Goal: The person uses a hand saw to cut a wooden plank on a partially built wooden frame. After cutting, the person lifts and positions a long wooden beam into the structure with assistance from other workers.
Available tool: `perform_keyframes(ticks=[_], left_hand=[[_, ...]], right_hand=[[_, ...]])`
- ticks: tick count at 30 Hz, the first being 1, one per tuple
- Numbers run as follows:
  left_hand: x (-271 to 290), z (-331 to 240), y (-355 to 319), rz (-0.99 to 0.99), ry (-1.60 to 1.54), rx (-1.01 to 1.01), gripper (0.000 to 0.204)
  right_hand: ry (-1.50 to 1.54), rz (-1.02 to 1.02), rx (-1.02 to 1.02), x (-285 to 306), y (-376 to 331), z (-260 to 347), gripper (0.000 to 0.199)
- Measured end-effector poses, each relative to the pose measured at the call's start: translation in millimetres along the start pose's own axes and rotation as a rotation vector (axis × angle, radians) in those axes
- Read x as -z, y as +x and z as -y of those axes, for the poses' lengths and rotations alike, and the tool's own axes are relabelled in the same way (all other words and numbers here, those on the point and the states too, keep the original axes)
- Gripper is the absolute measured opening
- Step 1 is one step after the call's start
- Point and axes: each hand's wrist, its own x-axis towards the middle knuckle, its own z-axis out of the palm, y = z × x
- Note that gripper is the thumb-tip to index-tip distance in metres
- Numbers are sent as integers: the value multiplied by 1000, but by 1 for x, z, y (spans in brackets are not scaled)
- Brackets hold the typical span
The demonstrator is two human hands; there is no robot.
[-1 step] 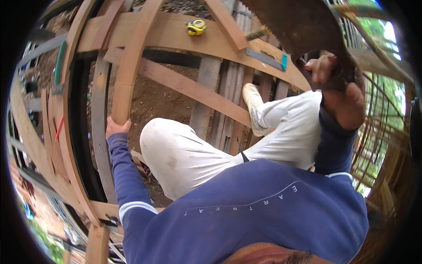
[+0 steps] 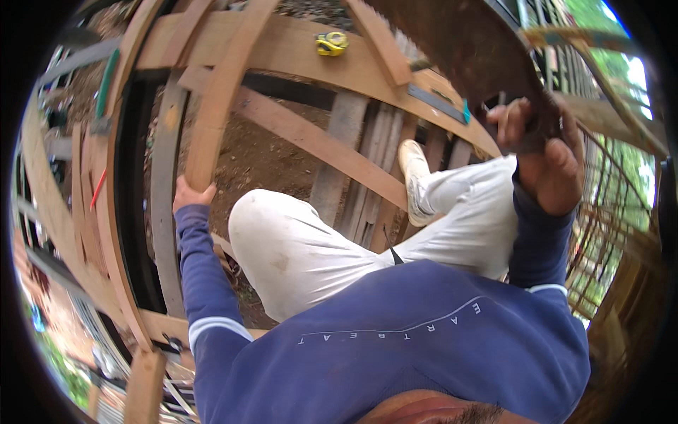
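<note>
My left hand [image 2: 193, 196] is closed round the near end of a long wooden plank [image 2: 224, 92], which stretches away and lies across a wide board [image 2: 300, 53]. High on the right, my right hand [image 2: 542, 152] has its fingers wrapped round the handle of a handsaw [image 2: 462, 46]. The saw's dark, rusty blade points up and left and runs out of the picture, its toothed edge facing left, apart from the plank. On the wide board rest a yellow tape measure [image 2: 331, 44] and a try square [image 2: 438, 104] with a teal end.
At left, a hammer [image 2: 106, 86] with a green handle and a red pencil [image 2: 98, 189] lie on timbers. A slanting plank [image 2: 318, 138] crosses over bare soil [image 2: 272, 131] between beams. My bent legs in white trousers [image 2: 296, 244] fill the middle. Lattice [image 2: 600, 261] stands at right.
The timbers and tape measure sit slightly farther right and the saw blade slightly left in the picture. Both hands keep their grips.
</note>
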Motion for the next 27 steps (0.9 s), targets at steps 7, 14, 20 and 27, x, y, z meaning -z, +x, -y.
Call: perform_keyframes(ticks=[7, 14, 20, 27], left_hand=[[5, -4, -3, 51, 43, 49, 87], [9, -13, 3, 62, 130, 59, 94], [11, -37, -28, -11, 221, 227, 87], [-25, -106, -40, -95, -28, 246, 108]], right_hand=[[33, 86, -405, -36, 24, -48, 53], [243, 298, -311, -15, 70, -83, 63], [368, 457, -305, 41, 91, -124, 55], [479, 1111, -350, 149, 159, -245, 57]])
